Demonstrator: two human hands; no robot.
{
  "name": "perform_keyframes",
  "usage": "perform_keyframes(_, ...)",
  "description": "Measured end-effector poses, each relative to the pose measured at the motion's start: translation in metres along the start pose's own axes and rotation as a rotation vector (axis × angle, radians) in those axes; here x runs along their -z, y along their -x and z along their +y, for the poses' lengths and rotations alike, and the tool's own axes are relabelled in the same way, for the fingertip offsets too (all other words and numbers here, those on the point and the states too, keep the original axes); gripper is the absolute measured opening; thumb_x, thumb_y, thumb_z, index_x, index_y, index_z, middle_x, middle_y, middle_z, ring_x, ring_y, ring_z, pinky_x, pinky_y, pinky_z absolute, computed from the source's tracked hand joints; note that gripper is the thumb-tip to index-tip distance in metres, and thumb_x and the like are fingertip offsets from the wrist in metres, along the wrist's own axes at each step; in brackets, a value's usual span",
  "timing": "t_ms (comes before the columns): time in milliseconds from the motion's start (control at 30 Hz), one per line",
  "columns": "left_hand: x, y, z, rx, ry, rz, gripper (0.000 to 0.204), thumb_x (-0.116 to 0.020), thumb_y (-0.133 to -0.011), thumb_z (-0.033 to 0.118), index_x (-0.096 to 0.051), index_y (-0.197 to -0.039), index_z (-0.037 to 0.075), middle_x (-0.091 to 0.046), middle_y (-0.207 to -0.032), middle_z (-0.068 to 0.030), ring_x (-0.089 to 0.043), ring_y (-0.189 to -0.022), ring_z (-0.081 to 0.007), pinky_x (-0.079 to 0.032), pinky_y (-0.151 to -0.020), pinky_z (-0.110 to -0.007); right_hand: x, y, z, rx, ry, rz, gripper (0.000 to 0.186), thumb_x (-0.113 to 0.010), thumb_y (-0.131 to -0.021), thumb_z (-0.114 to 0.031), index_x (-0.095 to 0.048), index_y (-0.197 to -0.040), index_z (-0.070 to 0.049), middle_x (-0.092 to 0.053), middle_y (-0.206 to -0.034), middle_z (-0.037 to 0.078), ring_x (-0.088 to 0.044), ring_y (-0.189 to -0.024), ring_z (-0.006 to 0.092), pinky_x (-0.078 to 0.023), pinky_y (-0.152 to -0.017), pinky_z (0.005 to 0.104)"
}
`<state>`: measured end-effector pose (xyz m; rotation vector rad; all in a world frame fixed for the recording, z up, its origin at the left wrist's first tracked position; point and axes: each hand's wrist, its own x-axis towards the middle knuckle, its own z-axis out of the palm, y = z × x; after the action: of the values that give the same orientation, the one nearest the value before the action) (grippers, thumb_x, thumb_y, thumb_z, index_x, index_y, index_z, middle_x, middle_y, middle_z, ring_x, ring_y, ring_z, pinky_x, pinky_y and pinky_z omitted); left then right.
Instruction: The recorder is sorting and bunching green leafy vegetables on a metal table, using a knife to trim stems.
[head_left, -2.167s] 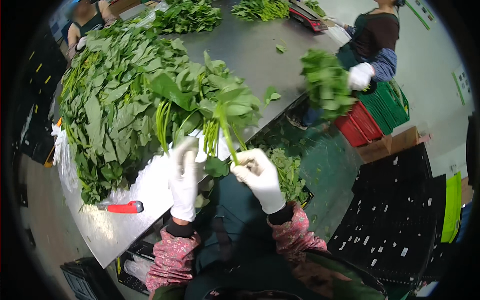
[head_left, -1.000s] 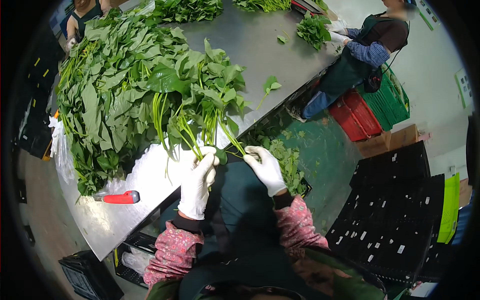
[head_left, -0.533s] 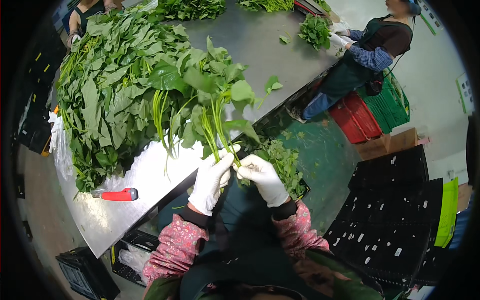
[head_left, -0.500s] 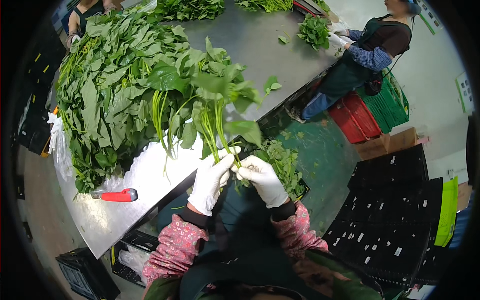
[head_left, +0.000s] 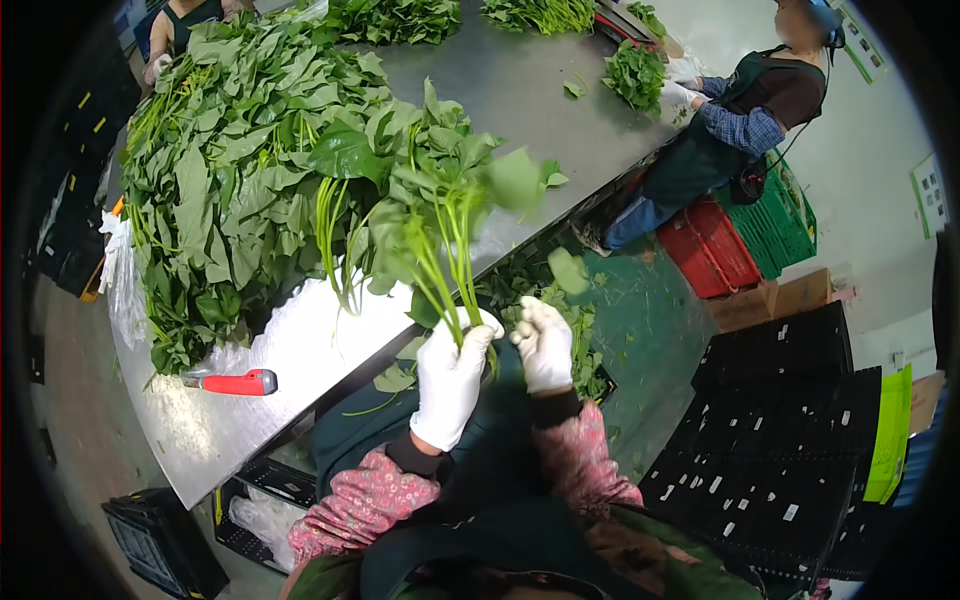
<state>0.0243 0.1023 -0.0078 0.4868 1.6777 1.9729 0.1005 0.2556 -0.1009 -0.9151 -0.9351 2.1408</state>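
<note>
My gloved left hand (head_left: 455, 380) is wrapped round the lower stems of a bunch of leafy greens (head_left: 455, 245), whose leaves point away from me over the table edge. To its right, my gloved right hand (head_left: 543, 345) is apart from the bunch with its fingers curled in. What those fingers hold, if anything, cannot be made out. A single blurred leaf (head_left: 568, 271) shows just beyond them. A big heap of the same greens (head_left: 230, 170) covers the left of the metal table (head_left: 490, 75). A red-handled cutter (head_left: 238, 383) lies near the table's front edge.
Below the table edge, loose greens (head_left: 585, 345) lie in a dark crate. Black crates (head_left: 760, 430) are stacked at right, near red (head_left: 708, 247) and green crates (head_left: 770, 225). A co-worker (head_left: 740, 120) handles greens at the far right; another person (head_left: 185, 25) stands at far left.
My right hand has come away from the stems and moved right. My left hand keeps the bunch and has shifted slightly right and nearer. A loose leaf now shows beyond the right hand.
</note>
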Motion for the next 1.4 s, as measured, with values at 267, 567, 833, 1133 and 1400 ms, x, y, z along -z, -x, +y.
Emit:
perform_keyframes(267, 0.032, -0.009, 0.014, -0.177, -0.357, 0.061, 0.017, -0.057, -0.097, 0.014, -0.061, -0.107, 0.001, -0.063, -0.077, -0.0082, -0.059, -0.065, -0.0188, -0.047, -0.060, -0.031, 0.077, -0.020, 0.007, 0.258, 0.896, 0.201, 0.043, -0.065, -0.093, -0.021, -0.057, -0.127, 0.004, -0.067, -0.107, 0.008, -0.063, -0.080, 0.0126, -0.051, -0.070, 0.0256)
perform_keyframes(567, 0.048, 0.002, -0.005, -0.429, -1.176, 0.195, 0.043, -0.061, -0.084, 0.009, -0.057, -0.126, 0.002, -0.063, -0.096, -0.0123, -0.065, -0.076, -0.0268, -0.052, -0.061, -0.035, -0.104, 0.080, -0.029, 0.439, 0.840, -0.447, 0.009, -0.067, -0.091, -0.009, -0.071, -0.091, -0.001, -0.062, -0.071, 0.001, -0.052, -0.061, 0.0043, -0.042, -0.055, 0.0209)
perform_keyframes(833, 0.056, 0.006, -0.036, -0.523, -0.690, 0.161, 0.059, -0.053, -0.079, -0.001, -0.046, -0.138, -0.003, -0.058, -0.092, -0.0139, -0.062, -0.076, -0.0271, -0.051, -0.064, -0.034, -0.111, 0.072, -0.002, 0.222, 0.848, -0.309, 0.015, -0.071, -0.088, -0.013, -0.064, -0.084, 0.001, -0.062, -0.071, 0.003, -0.054, -0.062, 0.0065, -0.045, -0.058, 0.0239)
perform_keyframes(1133, 0.059, 0.005, 0.006, 0.195, 0.675, 0.147, 0.024, -0.062, -0.095, 0.010, -0.054, -0.117, 0.004, -0.050, -0.080, 0.0046, -0.042, -0.059, -0.0011, -0.032, -0.050, -0.017, -0.113, 0.096, 0.015, 0.450, 0.456, -0.269, 0.005, -0.065, -0.089, -0.003, -0.067, -0.091, 0.001, -0.066, -0.080, 0.002, -0.058, -0.070, 0.0079, -0.048, -0.067, 0.0236)
perform_keyframes(1400, 0.057, 0.001, 0.014, -0.057, 0.774, 0.348, 0.025, -0.055, -0.101, 0.029, -0.057, -0.109, 0.005, -0.053, -0.082, 0.0017, -0.035, -0.057, -0.0048, -0.030, -0.051, -0.019, -0.129, 0.109, 0.002, 0.551, 0.389, -0.303, 0.005, -0.060, -0.086, -0.001, -0.064, -0.086, 0.001, -0.067, -0.093, 0.011, -0.060, -0.077, 0.0133, -0.049, -0.071, 0.0275)
